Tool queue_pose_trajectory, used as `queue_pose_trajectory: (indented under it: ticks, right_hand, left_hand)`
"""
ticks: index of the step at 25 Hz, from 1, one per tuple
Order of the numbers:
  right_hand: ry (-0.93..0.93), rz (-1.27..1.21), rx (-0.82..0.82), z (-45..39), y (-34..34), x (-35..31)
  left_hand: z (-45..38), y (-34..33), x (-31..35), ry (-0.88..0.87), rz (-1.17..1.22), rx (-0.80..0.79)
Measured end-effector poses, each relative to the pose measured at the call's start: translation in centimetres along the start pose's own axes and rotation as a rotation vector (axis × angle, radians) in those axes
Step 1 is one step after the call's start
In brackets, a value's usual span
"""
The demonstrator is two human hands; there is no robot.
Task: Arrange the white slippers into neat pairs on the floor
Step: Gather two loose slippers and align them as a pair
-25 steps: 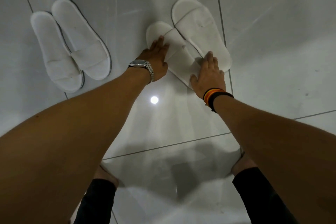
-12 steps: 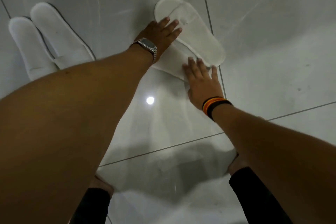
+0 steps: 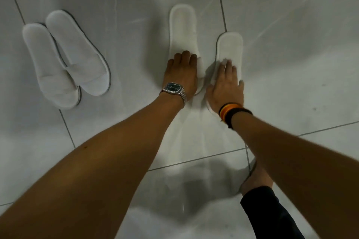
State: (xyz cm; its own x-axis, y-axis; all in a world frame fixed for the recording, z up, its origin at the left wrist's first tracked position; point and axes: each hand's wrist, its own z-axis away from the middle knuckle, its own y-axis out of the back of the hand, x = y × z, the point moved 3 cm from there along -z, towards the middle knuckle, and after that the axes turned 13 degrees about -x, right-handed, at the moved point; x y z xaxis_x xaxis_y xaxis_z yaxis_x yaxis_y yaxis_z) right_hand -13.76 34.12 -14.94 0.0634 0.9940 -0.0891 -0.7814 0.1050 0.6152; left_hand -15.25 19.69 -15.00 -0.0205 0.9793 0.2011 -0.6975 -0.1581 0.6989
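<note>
Two white slippers lie side by side in the middle of the grey tiled floor, a narrow gap between them. My left hand (image 3: 181,72), with a metal watch on its wrist, grips the toe end of the left slipper (image 3: 182,31). My right hand (image 3: 226,85), with striped bands on its wrist, presses flat on the toe end of the right slipper (image 3: 230,48), which sits a little nearer to me. At the left, another pair of white slippers (image 3: 66,58) lies slanted, one slightly overlapping the other.
Dark grout lines cross the glossy floor (image 3: 291,64). My bare right foot (image 3: 256,178) and a black trouser leg (image 3: 268,211) show at the lower right. Bare tile stretches to the right of the slippers.
The two middle slippers lay slanted and overlapping; now they are apart and lined up straight, side by side. Both hands moved with them and rest on their toe ends.
</note>
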Motion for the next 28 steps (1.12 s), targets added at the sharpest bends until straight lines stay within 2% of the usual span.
queue_pose_trajectory:
  ticks: [3, 5, 7, 11, 14, 16, 18, 20, 24, 28]
  right_hand:
    - [-0.028, -0.072, -0.109, 4.3, -4.8, 0.3]
    - [-0.007, -0.09, -0.133, 4.1, -5.5, 0.4]
    - [0.052, -0.107, -0.082, 1.7, -3.9, 0.0]
    - [0.207, -0.056, -0.023, -3.6, 1.3, -1.5]
    - [0.154, -0.026, 0.025, -3.7, 2.6, -1.0]
    - [0.068, -0.056, -0.03, -3.0, 1.9, -0.3]
    - [0.074, -0.092, -0.073, -2.9, 0.9, -0.2]
    - [0.099, -0.128, -0.042, -3.8, 0.9, -0.4]
    - [0.061, -0.164, 0.059, -5.5, 3.2, 2.4]
    - [0.008, -0.23, 0.077, -7.0, 6.0, 9.2]
  left_hand:
    - [0.2, -1.7, -1.4, -0.099, 0.039, -0.207]
    - [0.0, -2.4, -2.0, -0.133, 0.068, -0.269]
    - [0.1, -2.8, -2.3, -0.156, 0.126, -0.255]
    - [1.0, -2.7, -3.5, -0.093, 0.248, -0.031]
    - [1.4, -2.4, -2.5, -0.063, 0.324, -0.12]
    - [0.8, -2.1, -1.8, -0.06, 0.339, -0.176]
    - [0.0, -1.5, -2.0, -0.037, 0.381, -0.17]
    - [-0.7, -1.1, -2.8, -0.033, 0.397, -0.14]
    - [-1.8, -0.4, -1.4, -0.169, 0.284, -0.154]
    - [-3.8, 0.2, 4.7, -0.304, 0.287, -0.196]
